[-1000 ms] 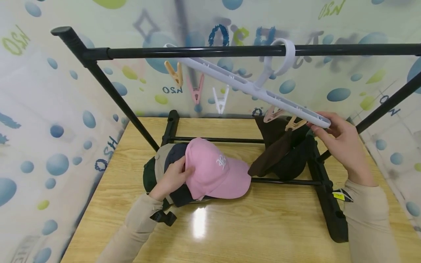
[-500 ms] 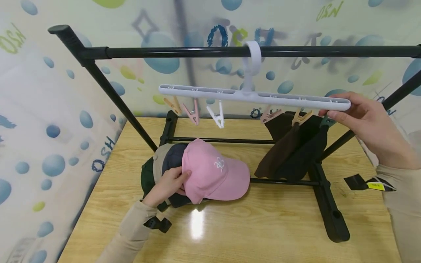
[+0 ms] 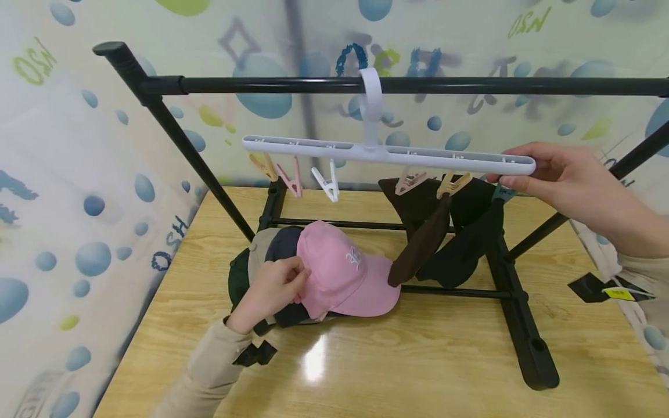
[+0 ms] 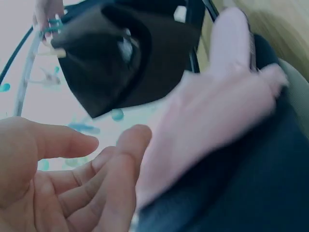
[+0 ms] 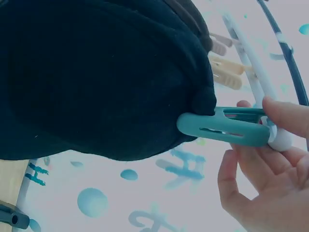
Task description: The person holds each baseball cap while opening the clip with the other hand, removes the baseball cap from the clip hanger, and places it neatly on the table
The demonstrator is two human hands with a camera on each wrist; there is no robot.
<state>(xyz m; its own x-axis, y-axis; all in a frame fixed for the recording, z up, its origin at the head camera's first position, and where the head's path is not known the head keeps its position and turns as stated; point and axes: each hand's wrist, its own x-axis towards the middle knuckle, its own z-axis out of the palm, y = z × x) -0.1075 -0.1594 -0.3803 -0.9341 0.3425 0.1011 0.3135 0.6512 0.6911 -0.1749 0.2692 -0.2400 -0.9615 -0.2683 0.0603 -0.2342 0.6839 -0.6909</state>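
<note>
My right hand (image 3: 585,186) grips the right end of a white hanger (image 3: 371,152), which hooks over the black rail. Beneath that hand a green clothespin (image 5: 224,130) bites the edge of a dark cap (image 5: 106,72), brown and black in the head view. An orange clothespin (image 3: 453,186) and a pale pink clothespin (image 3: 410,183) also meet the dark fabric. At the back edge of a pink cap (image 3: 334,267) is my left hand (image 3: 269,290). In the left wrist view its thumb stands apart from the fingers, one fingertip right at the pink fabric.
Under the pink cap lie a navy cap (image 3: 282,244), a beige cap (image 3: 257,252) and a dark green cap (image 3: 238,278). A black rack rail (image 3: 261,85) spans above; its foot (image 3: 522,337) stands right. Orange, pink and white clothespins (image 3: 329,181) dangle from the hanger's left half.
The hanger swung from slanting to nearly level across the view, its hook now further left on the rail. My right hand moved right with its end, then slightly left. The left hand stayed by the pink cap.
</note>
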